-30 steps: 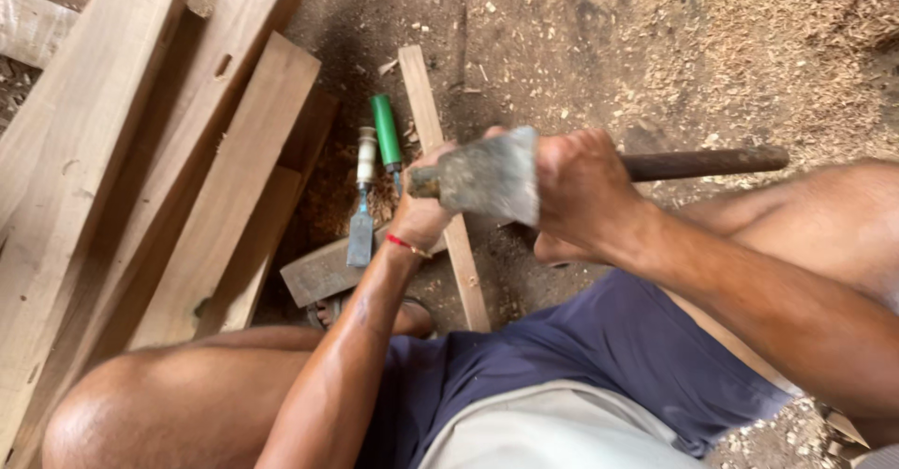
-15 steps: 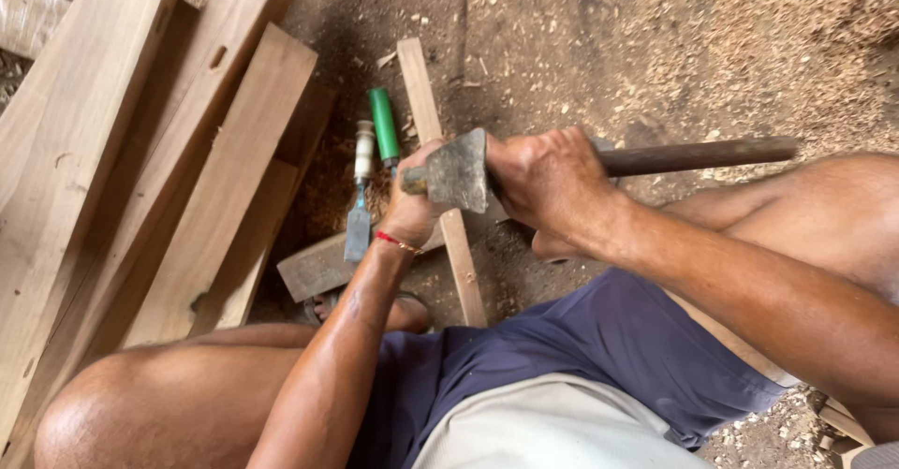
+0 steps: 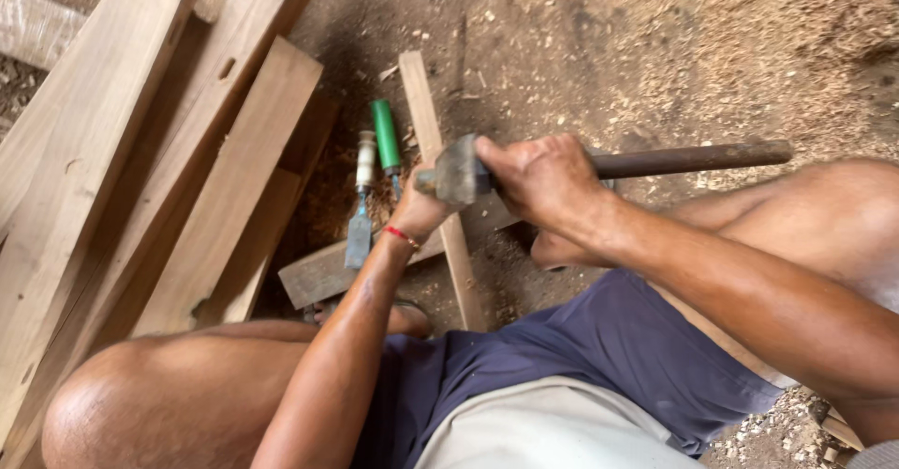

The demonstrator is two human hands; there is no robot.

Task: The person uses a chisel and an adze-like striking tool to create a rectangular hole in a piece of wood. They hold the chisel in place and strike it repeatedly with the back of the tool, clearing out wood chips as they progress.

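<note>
My right hand [image 3: 543, 179] grips a hammer just behind its grey metal head [image 3: 456, 171]; the long dark handle [image 3: 693, 158] sticks out to the right. The head sits right on top of my left hand [image 3: 421, 209], which is closed in a fist around an upright tool. That tool is hidden by the fist and the hammer, so I cannot tell its kind. A red band circles the left wrist. Both hands are over a narrow wooden strip [image 3: 426, 113] that crosses a short plank [image 3: 318, 272] on the dirt floor.
Two chisels lie left of the strip: one with a green handle [image 3: 385, 134], one with a cream handle and a blue blade [image 3: 360, 197]. Long planks [image 3: 215, 179] are stacked at the left. My bare knees frame the spot. Sawdust [image 3: 749, 48] covers the ground at right.
The hammer head has come down from nearer the camera onto the top of my left fist. The left hand and the wood have stayed in place.
</note>
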